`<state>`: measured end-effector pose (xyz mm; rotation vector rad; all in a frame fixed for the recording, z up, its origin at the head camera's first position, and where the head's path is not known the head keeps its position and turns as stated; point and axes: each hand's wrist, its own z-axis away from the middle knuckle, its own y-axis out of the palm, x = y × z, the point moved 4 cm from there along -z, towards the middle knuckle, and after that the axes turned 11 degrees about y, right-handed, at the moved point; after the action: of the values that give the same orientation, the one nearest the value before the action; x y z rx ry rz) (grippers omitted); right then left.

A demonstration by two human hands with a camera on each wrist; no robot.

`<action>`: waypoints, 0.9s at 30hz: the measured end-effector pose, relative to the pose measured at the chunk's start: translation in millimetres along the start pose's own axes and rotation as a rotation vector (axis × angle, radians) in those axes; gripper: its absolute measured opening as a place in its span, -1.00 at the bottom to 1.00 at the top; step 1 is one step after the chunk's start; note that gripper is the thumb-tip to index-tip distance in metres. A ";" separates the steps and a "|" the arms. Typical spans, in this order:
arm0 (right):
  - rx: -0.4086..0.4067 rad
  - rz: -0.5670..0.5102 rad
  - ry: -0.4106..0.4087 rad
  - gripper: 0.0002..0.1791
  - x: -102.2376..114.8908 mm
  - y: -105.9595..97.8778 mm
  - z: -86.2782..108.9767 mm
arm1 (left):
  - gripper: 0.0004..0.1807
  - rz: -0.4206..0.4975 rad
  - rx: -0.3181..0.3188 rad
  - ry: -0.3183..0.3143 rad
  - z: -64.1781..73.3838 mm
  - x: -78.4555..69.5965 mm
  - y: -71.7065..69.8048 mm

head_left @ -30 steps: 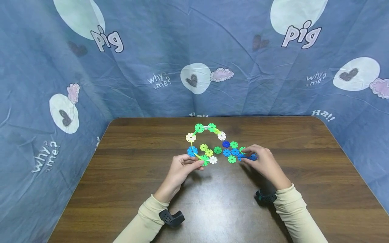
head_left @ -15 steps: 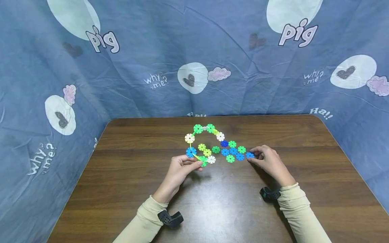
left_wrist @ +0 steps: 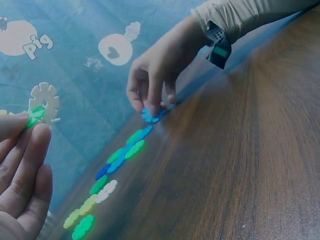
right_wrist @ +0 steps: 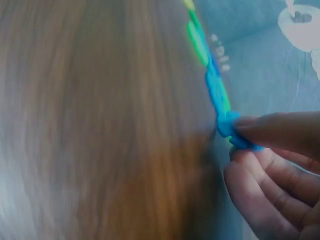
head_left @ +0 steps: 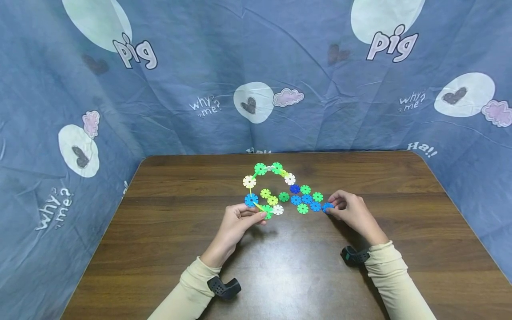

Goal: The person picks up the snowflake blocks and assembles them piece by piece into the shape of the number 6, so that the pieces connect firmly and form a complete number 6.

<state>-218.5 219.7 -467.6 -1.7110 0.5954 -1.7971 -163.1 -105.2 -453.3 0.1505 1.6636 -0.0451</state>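
Observation:
My left hand (head_left: 244, 218) pinches a green notched disc (head_left: 267, 213) between thumb and fingers. From it a curved chain of slotted plastic discs in blue, cream, green, yellow and white rises, with a blue disc (head_left: 251, 200) close above the hand. A white disc (left_wrist: 46, 100) shows just past the left fingertips in the left wrist view. At the right end of a group of loose discs, my right hand (head_left: 354, 213) pinches a blue notched disc (head_left: 327, 207), its thumb on the near face. Part of that disc is hidden behind the thumb.
Loose discs lie between the hands: yellow (head_left: 272, 200), green (head_left: 284, 197), dark blue (head_left: 294, 189), blue (head_left: 306, 199) and several more. They rest on a brown wooden table (head_left: 192, 186). A blue printed cloth (head_left: 172, 115) hangs behind its far edge.
My right hand has moved right, off the cluster of green and blue discs, to the blue disc at the end, which it now pinches and tilts. The left hand keeps its grip on the chain.

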 end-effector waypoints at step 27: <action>0.244 -0.638 -0.037 -0.76 82.1 40.2 39.7 | -0.76 0.025 0.051 0.030 1.7 -2.0 5.5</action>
<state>-175.5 137.5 -431.3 -1.8790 -0.2207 -2.1353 -160.6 -100.1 -451.1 0.2117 1.6905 -0.0666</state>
